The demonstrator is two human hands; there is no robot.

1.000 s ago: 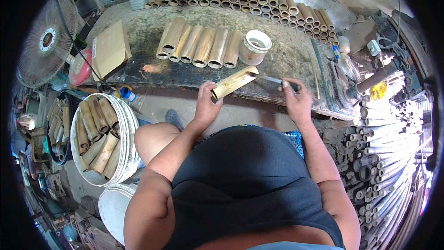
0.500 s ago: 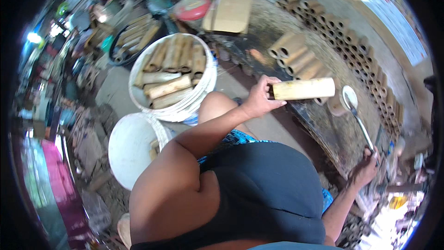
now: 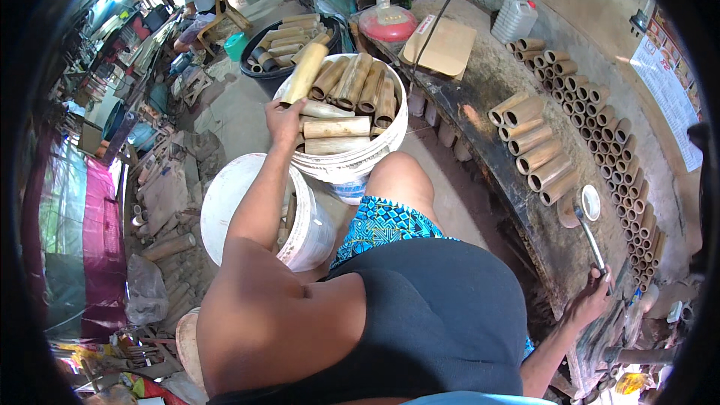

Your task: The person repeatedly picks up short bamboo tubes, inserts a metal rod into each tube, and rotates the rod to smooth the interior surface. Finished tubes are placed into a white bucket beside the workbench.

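Note:
Over the white bucket (image 3: 405, 124) at the front, my left hand (image 3: 283, 121) grips the lower end of a pale bamboo tube (image 3: 306, 75), which tilts up and away. Several brownish bamboo tubes (image 3: 351, 81) lie and lean inside that bucket. At the right, my right hand (image 3: 589, 298) is closed round the dark grip of a long-handled metal spoon (image 3: 592, 236). Its bowl hangs over the bench near a short row of bamboo tubes (image 3: 541, 157) lying side by side. What the bowl holds, if anything, I cannot make out.
A second white bucket (image 3: 311, 217) lies tipped near my left arm. Behind stand a dark tub (image 3: 336, 37) of tubes and a fan (image 3: 386, 22) with a red base. Stacked tubes (image 3: 600, 116), cardboard (image 3: 442, 46) and a plastic jug (image 3: 514, 19) are on the bench (image 3: 487, 172).
My left hand has carried the bamboo tube from over the bench leftward to above the white bucket, turning it upright-tilted. My view has swung left. The right hand still holds the spoon.

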